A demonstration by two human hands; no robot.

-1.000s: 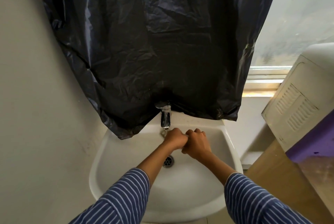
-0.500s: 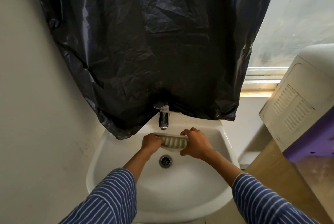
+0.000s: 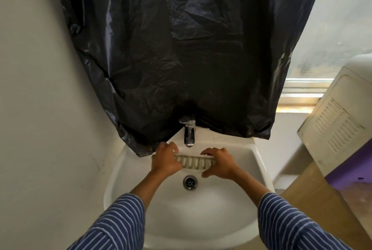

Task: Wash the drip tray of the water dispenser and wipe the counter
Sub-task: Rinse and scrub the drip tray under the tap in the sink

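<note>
Both hands (image 3: 194,164) hold drip tray (image 3: 194,162) crosswise, left-right.

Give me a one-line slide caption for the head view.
Both hands, left and right, hold the slotted drip tray under the tap.

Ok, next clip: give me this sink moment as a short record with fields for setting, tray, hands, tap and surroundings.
setting: white sink below a black plastic sheet
tray: slotted drip tray held over the basin, under the tap
left hand: grips the tray's left end
right hand: grips the tray's right end
tap: thin trickle at most; hard to tell
drain: open, just below the tray
</note>
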